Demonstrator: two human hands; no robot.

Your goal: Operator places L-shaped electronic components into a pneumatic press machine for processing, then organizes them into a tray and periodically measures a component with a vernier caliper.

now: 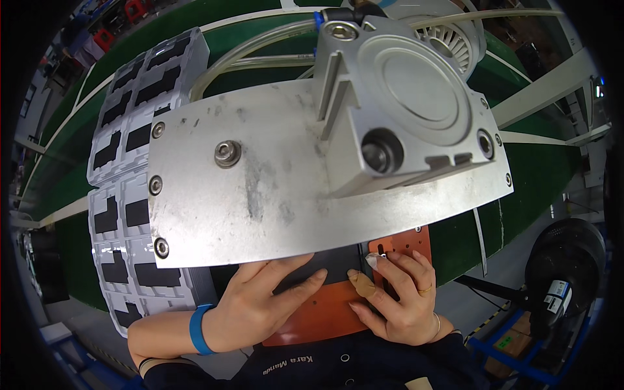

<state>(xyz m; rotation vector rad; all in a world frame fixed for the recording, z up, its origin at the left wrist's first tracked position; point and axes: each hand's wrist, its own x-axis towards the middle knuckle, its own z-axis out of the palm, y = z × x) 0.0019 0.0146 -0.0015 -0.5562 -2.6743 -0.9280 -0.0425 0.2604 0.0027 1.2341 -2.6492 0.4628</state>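
Note:
My left hand (250, 311) reaches under the silver plate of a press. Its fingers are spread, thumb lying along a flat dark-grey piece (335, 263), and some fingertips are hidden by the plate. That piece rests on an orange base plate (312, 315). On the right, my right hand (406, 302) lies with its fingers apart over the orange base. A finger wrapped in tan tape touches the dark piece's right edge, and another fingertip has a white covering. Neither hand visibly grips anything.
The press's silver plate (208, 201) and pneumatic cylinder (422, 91) hang over the work, with clear air hoses (260, 45) behind. Stacked white trays (140, 240) holding black pieces stand left on the green bench (455, 260). A black cylindrical device (562, 266) stands at right.

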